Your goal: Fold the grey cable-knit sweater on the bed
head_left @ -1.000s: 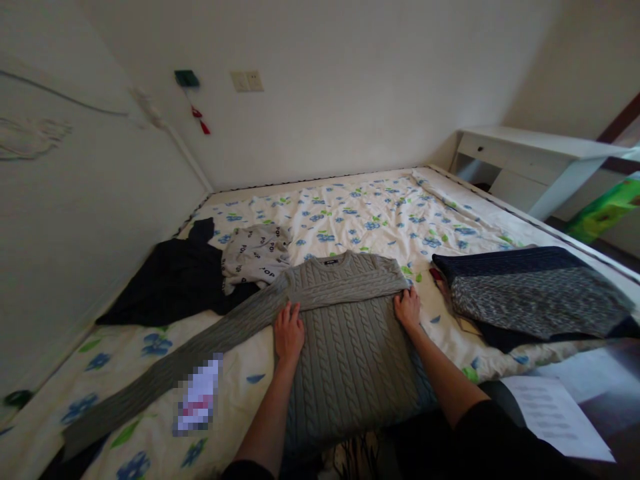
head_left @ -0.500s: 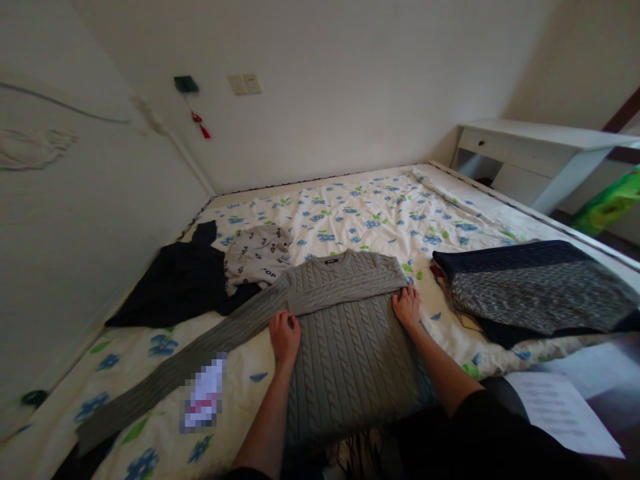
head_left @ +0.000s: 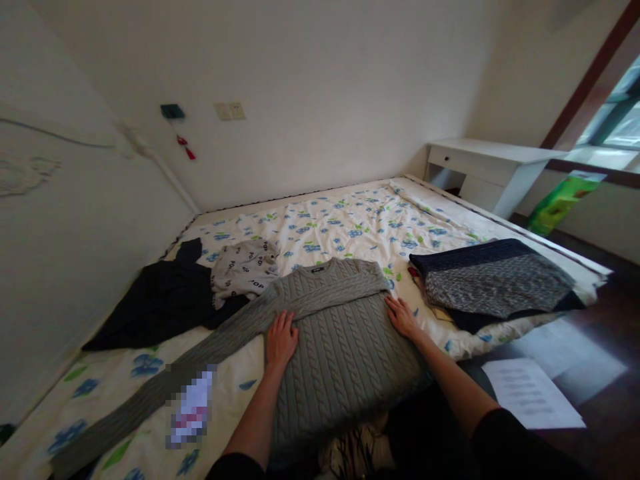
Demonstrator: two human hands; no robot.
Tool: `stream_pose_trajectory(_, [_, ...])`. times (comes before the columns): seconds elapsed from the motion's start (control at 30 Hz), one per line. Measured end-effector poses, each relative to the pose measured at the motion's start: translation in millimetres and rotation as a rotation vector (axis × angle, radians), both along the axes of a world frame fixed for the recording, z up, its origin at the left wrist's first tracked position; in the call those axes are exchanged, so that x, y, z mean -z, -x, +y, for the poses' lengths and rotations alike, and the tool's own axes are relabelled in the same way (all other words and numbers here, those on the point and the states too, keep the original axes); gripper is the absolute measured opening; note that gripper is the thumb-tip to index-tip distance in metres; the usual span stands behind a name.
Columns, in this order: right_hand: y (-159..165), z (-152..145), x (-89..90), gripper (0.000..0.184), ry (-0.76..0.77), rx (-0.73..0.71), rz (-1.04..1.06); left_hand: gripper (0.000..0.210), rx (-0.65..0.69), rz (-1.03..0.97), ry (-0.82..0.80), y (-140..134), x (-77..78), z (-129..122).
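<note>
A grey cable-knit sweater (head_left: 340, 333) lies flat on the bed (head_left: 350, 220), neck away from me. One sleeve is folded across its chest; the other sleeve (head_left: 165, 383) stretches out to the lower left. My left hand (head_left: 281, 339) rests flat on the sweater's left edge where that sleeve starts. My right hand (head_left: 401, 316) lies flat on the sweater's right edge. Both hands press on the knit with fingers spread and grip nothing.
A dark garment (head_left: 157, 303) and a light grey printed top (head_left: 243, 267) lie left of the sweater. A folded stack of dark and speckled knitwear (head_left: 493, 283) sits on the bed's right side. A white desk (head_left: 493, 167), a green bag (head_left: 560, 203) and a paper sheet (head_left: 530, 393) are on the right.
My left hand curled at the sweater's edge, then flattened again. The right hand slid slightly along the right edge. The view swung right, showing more floor and a window.
</note>
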State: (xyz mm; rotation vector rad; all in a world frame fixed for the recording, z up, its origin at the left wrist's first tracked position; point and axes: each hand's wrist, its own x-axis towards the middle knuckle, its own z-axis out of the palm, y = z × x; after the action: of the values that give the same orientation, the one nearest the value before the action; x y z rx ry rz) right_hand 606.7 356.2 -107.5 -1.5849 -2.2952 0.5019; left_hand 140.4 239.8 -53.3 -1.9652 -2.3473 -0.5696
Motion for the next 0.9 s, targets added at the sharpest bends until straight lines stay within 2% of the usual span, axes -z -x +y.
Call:
stream_pose_trajectory(0.07, [-5,-15,2.2,0.066,0.032,0.036,-0.047,0.064,-0.007,0.006,0.047,4,-3.9,-4])
stream_pose_trajectory(0.17, [-10,-30,5.1,0.070,0.085,0.055,-0.120,0.063,-0.071,-0.052,0.166,16,-20.9,-16])
stream_pose_trajectory(0.27, [-15,-34,13.7,0.073,0.131,0.033,-0.162,0.064,-0.156,-0.298,0.180,40,-42.2,-48])
stream_pose_trajectory(0.33, [-16,-34,24.6,0.074,0.140,0.037,-0.179,0.062,-0.222,-0.557,0.094,63,-52.0,-86])
stream_pose_trajectory(0.43, [-17,-34,42.8,0.076,0.111,0.056,-0.191,0.058,-0.381,-0.841,-0.130,106,-59.0,-164])
stream_pose_trajectory(0.53, [-19,-35,52.4,0.078,0.092,0.059,-0.190,0.049,-0.647,-1.024,-0.333,150,-65.6,-248])
stream_pose_trajectory(0.63, [-19,-36,49.9,0.079,0.109,0.052,-0.201,0.040,-0.906,-1.259,-0.469,184,-78.3,-306])
stream_pose_trajectory(0.73, [-16,-40,41.1,0.079,0.129,0.043,-0.215,0.032,-0.950,-1.434,-0.543,204,-94.0,-326])
stream_pose_trajectory(0.9, [-12,-65,33.7,0.077,0.083,0.032,-0.205,0.026,-0.924,-1.434,-0.552,211,-112.4,-304])
